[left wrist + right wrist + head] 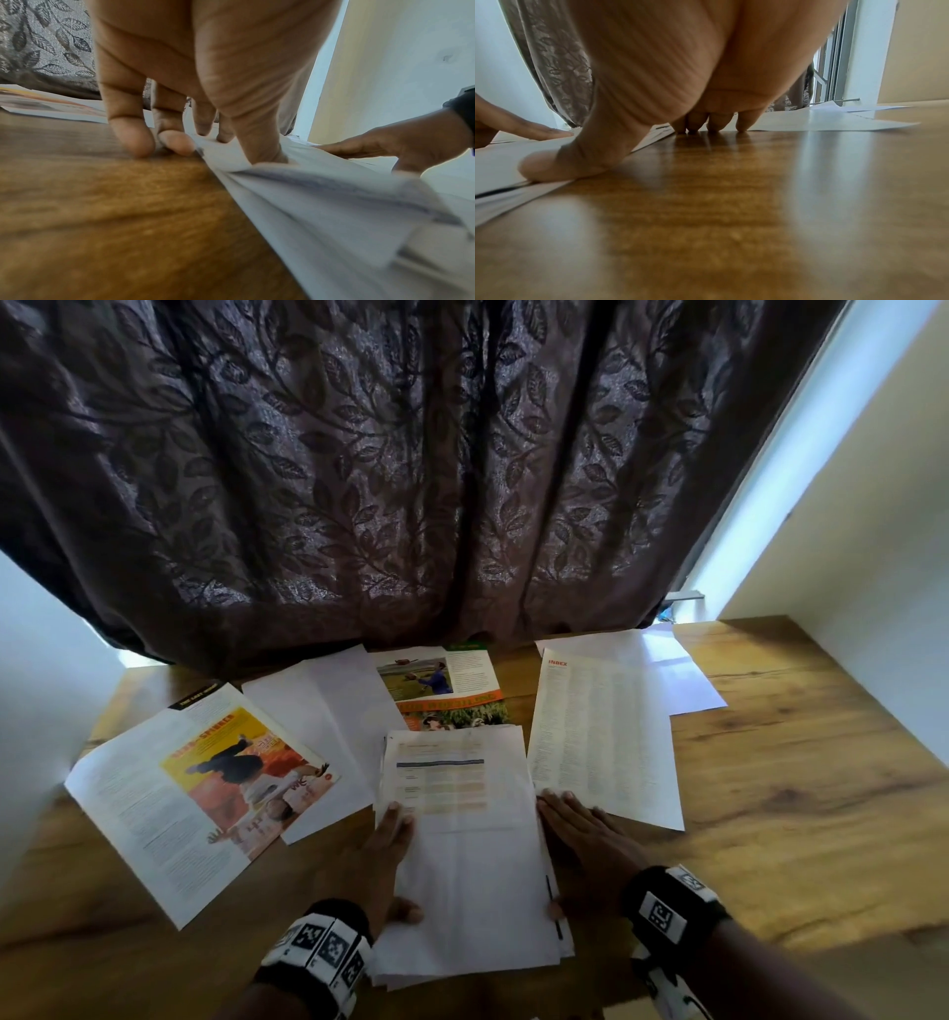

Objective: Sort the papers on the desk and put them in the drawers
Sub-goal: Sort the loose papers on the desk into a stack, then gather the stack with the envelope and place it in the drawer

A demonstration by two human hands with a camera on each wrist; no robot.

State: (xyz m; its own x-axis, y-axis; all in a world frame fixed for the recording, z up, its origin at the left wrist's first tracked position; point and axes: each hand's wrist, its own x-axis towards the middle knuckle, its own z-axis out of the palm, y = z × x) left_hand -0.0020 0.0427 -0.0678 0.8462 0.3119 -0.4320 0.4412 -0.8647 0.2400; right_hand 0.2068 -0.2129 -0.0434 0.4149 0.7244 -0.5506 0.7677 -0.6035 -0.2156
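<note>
A stack of white papers [462,845], its top sheet printed with a table, lies near the front of the wooden desk [801,793]. My left hand [393,855] lies along the stack's left edge with straight fingers and its thumb on top. In the left wrist view the left hand's [195,101] fingertips touch the desk and the stack [334,203], whose sheets fan out. My right hand [580,834] lies flat at the stack's right edge. The right wrist view shows the right hand's [680,81] thumb pressing on the stack [498,162].
Around the stack lie a magazine page with an orange picture [205,788], blank sheets [328,711], a green-and-orange magazine page [441,690], an index page [601,737] and further blank sheets [662,670]. A dark leaf-patterned curtain [411,480] hangs behind. No drawer is in view.
</note>
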